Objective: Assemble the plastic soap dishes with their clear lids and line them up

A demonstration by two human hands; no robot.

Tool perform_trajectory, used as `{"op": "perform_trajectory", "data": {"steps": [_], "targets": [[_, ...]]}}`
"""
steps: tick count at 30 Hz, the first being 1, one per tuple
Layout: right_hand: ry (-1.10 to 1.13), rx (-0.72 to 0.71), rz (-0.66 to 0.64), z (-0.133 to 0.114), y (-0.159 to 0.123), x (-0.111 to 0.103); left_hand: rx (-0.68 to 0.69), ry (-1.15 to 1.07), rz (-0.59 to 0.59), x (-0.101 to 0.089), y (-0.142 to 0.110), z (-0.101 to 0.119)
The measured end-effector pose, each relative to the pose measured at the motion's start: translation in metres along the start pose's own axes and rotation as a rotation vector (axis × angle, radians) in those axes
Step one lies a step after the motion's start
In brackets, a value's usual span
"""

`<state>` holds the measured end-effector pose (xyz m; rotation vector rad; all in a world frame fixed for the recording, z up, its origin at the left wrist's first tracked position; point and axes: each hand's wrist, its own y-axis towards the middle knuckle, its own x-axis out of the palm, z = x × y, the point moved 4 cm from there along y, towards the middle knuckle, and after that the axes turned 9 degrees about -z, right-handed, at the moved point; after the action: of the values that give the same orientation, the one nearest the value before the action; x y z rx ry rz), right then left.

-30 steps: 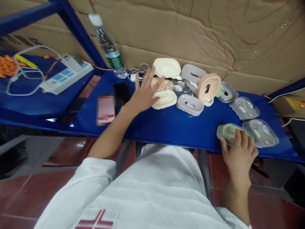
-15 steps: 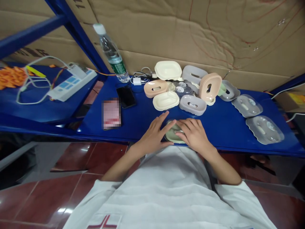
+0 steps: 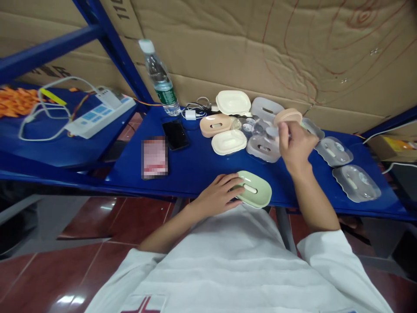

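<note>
A pale green soap dish (image 3: 255, 188) lies at the near edge of the blue shelf (image 3: 195, 165). My left hand (image 3: 219, 194) rests against its left side, fingers curled round the rim. My right hand (image 3: 295, 143) is raised over the pile of dishes, fingers closed on the pink soap dish (image 3: 287, 116). Beside it lie a grey dish (image 3: 263, 148), a cream dish (image 3: 229, 141), another pink dish (image 3: 216, 124) and a cream lid (image 3: 233, 101).
Two clear plastic trays (image 3: 356, 182) lie at the right. A black phone (image 3: 176, 134) and a second phone (image 3: 154, 157) sit left of the dishes. A water bottle (image 3: 160, 80) stands by the blue post. A white power strip (image 3: 99, 114) with cables is far left.
My right hand left the green dish and reached back to the pink dish in the pile. My left hand stayed on the green dish, which now lies uncovered.
</note>
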<state>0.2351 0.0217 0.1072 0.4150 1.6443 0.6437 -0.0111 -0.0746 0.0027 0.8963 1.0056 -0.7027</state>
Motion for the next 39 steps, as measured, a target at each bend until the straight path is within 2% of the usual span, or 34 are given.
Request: {"op": "perform_trajectory", "data": {"steps": [3,5,7,9,12,15,17,18,21,24,26,30,39], "targets": [[-0.040,-0.189,-0.143,-0.014,0.029,0.031,-0.013,0.025,0.003,0.002,-0.001,-0.001],[-0.018,-0.330,-0.279,-0.027,0.032,0.054,-0.023,0.041,0.019,0.004,-0.003,-0.003],[0.057,-0.416,-0.376,-0.035,0.027,0.064,-0.031,0.042,0.033,0.004,-0.004,-0.004],[0.160,-0.446,-0.400,-0.038,0.017,0.056,-0.033,0.022,0.029,0.004,-0.004,-0.004],[0.320,-0.426,-0.383,-0.036,-0.009,0.017,-0.032,-0.007,0.025,0.002,-0.004,-0.004],[0.439,-0.442,-0.486,-0.040,-0.056,-0.016,-0.048,-0.026,0.048,0.000,-0.004,-0.005],[0.437,-0.478,-0.581,-0.045,-0.096,-0.022,-0.058,-0.068,0.085,-0.001,-0.004,-0.006],[0.409,-0.455,-0.584,-0.045,-0.115,-0.020,-0.065,-0.095,0.113,-0.001,-0.004,-0.007],[0.309,-0.286,-0.443,-0.037,-0.158,-0.006,-0.099,-0.166,0.213,-0.003,-0.004,-0.010],[0.256,-0.268,-0.316,-0.037,-0.177,0.007,-0.142,-0.210,0.294,-0.006,-0.005,-0.013],[0.232,-0.319,-0.276,-0.044,-0.178,0.010,-0.191,-0.238,0.342,-0.008,-0.006,-0.016],[0.190,-0.372,-0.310,-0.057,-0.171,0.008,-0.286,-0.244,0.413,-0.017,-0.006,-0.023],[0.292,-0.292,-0.215,-0.050,-0.174,0.008,-0.304,-0.242,0.454,-0.027,-0.004,-0.030]]}}
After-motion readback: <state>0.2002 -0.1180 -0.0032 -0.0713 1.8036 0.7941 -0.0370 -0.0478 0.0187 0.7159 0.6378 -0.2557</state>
